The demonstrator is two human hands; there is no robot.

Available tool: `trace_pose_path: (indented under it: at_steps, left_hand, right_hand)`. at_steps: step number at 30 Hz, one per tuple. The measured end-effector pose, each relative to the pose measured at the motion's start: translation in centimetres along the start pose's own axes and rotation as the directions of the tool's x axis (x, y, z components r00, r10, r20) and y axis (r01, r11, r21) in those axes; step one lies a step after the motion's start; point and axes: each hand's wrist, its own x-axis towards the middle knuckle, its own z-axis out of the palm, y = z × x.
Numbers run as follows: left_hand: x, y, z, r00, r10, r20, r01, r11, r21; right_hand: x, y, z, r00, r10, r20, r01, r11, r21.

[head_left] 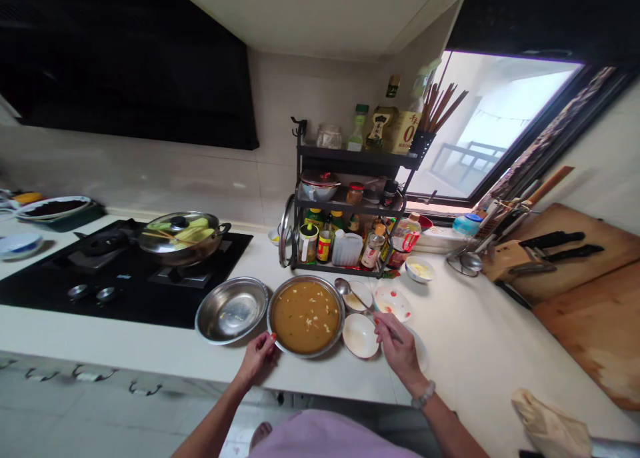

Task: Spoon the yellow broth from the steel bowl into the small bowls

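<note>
My right hand [400, 351] is closed round the handle of a metal spoon [343, 287]. The spoon's round head hangs near the right rim of a steel bowl, over the edge of a small white bowl [357, 298]. Brown liquid with pale bits floating in it fills the steel bowl [306, 317]. At its lower left rim, my left hand [259, 358] has its fingers curled and pinches the edge. An unfilled-looking metal basin [233, 309] stands just left of it. Another white bowl [361, 336] and a red-patterned dish [393, 303] sit beside my right hand.
A lidded pan [181, 237] rests on the black gas hob [135, 291] to the left. Behind the bowls stands a black rack [350, 208] of bottles and jars. Knives in a block [515, 255] and wooden cutting boards [585, 298] are at the right.
</note>
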Motion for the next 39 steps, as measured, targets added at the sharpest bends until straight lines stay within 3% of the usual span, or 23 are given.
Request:
trace_pose_path:
  at_steps: [6, 13, 18, 20, 22, 30, 35, 39]
  left_hand:
    - [0.1, -0.1, 0.0, 1.0, 0.021, 0.015, -0.02, 1.0, -0.013]
    - [-0.2, 0.4, 0.4, 1.0, 0.005, 0.0, -0.005, 1.0, -0.019]
    - [-0.1, 0.3, 0.3, 1.0, 0.002, 0.003, -0.001, 1.0, -0.026]
    - [-0.1, 0.2, 0.2, 1.0, 0.006, 0.003, -0.006, 1.0, -0.029]
    - [-0.1, 0.1, 0.2, 1.0, 0.007, 0.003, -0.007, 1.0, -0.026]
    - [0.1, -0.1, 0.1, 1.0, 0.012, -0.004, -0.012, 1.0, -0.01]
    - [0.0, 0.0, 0.0, 1.0, 0.013, -0.009, -0.013, 1.0, 0.0]
    - [-0.1, 0.3, 0.2, 1.0, 0.005, -0.009, -0.005, 1.0, 0.001]
  right_hand:
    - [1.1, 2.7, -1.2, 0.976, 0.177, -0.125, -0.183, 0.982, -0.043]
    - [0.3, 4.5, -0.3, 0.946, 0.28, -0.165, -0.28, 0.96, 0.022]
    - [0.6, 4.9, -0.1, 0.816, 0.502, -0.288, -0.437, 0.86, 0.263]
    - [0.9, 5.0, -0.5, 0.764, 0.559, -0.324, -0.446, 0.819, 0.361]
    - [1.2, 5.0, -1.0, 0.747, 0.575, -0.335, -0.43, 0.801, 0.417]
    - [1.7, 2.0, -2.1, 0.829, 0.47, -0.303, -0.361, 0.863, 0.353]
    - [1.0, -0.1, -0.5, 0.885, 0.416, -0.209, -0.346, 0.888, 0.304]
    - [-0.4, -0.8, 1.0, 0.946, 0.319, -0.066, -0.297, 0.928, 0.223]
